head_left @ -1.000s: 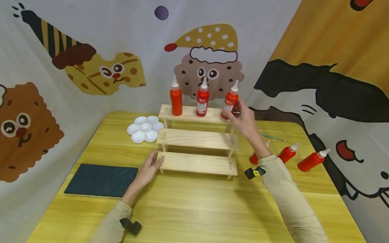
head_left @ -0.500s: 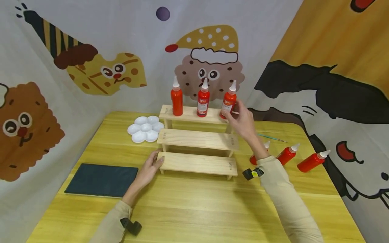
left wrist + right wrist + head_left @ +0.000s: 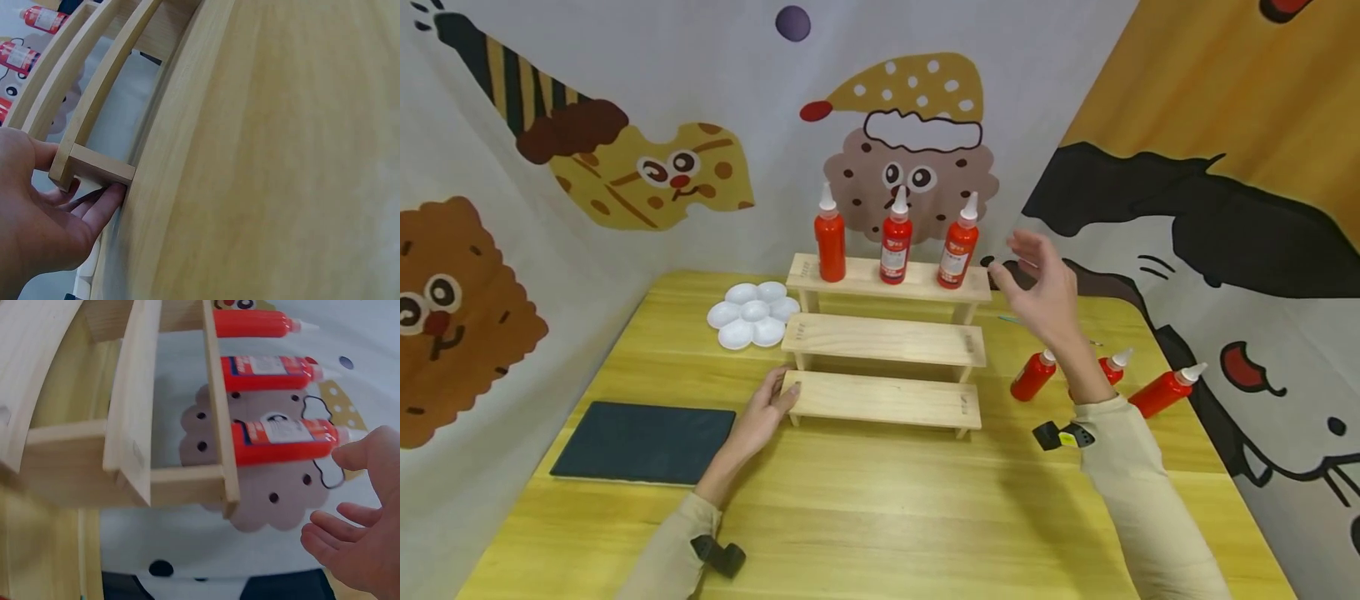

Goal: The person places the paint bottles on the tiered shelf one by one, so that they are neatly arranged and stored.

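Note:
A three-step wooden display shelf [image 3: 880, 398] stands mid-table. Its left end, at the lowest step, is gripped by my left hand [image 3: 756, 421], thumb on the board and fingers against the end support [image 3: 103, 165]. Three red paint bottles with white nozzles stand upright along the top step: a left one [image 3: 831, 247], a middle one [image 3: 893, 250] and a right one [image 3: 957, 257]. My right hand [image 3: 1043, 296] hovers to the right of that last bottle, fingers spread and holding nothing; a gap separates them in the head view.
To the right, a red bottle [image 3: 1032, 379] stands upright; another [image 3: 1112, 367] is partly behind my right forearm, and a third [image 3: 1161, 394] sits further right. A thin brush [image 3: 1009, 318] lies behind, partly hidden. A white flower-shaped palette [image 3: 752, 312] and dark rectangular board [image 3: 643, 442] lie left.
The right bottle on the top step shifted slightly left, then my right hand let go and drew away to the right. My left hand keeps its grip on the shelf.

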{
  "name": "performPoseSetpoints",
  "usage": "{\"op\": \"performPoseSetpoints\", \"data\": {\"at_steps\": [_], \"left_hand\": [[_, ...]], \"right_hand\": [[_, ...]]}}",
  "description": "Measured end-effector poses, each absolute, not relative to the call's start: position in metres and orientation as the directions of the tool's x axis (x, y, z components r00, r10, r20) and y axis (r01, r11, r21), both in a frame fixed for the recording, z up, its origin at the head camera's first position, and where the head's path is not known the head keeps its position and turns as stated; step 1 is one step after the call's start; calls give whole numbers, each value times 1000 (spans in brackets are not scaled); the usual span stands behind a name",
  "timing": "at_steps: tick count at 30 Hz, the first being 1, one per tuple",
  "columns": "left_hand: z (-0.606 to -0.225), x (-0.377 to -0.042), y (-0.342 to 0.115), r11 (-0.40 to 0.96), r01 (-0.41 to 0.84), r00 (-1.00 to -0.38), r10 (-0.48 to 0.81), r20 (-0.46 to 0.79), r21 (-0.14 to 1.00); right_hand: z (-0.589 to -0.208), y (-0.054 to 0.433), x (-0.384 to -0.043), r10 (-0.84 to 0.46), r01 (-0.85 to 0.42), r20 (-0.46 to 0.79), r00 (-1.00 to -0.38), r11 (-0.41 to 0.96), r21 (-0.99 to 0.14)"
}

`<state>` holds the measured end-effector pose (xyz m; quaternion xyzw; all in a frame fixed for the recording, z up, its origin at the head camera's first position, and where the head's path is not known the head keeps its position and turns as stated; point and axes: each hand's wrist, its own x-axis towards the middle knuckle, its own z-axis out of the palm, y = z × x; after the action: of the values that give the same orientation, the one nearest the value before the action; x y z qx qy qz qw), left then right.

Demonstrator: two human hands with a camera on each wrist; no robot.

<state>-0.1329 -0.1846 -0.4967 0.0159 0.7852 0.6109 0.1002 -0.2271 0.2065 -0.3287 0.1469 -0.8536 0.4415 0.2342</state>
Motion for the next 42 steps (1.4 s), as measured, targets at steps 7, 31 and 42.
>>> {"op": "performPoseSetpoints", "data": {"at_steps": [7, 31, 42], "left_hand": [[-495, -132, -186, 263, -91, -981, 145, -132, 961], [-494, -132, -184, 274, -90, -983, 131, -130, 957], [-494, -132, -182, 273, -97, -982, 132, -137, 957]], "right_hand": [[-328, 230, -210, 36, -384, 496, -868, 586, -713], [-411, 289, -179, 136, -140, 241, -961, 511, -848], [-448, 291, -171, 87, -26, 80, -993, 497, -867]]}}
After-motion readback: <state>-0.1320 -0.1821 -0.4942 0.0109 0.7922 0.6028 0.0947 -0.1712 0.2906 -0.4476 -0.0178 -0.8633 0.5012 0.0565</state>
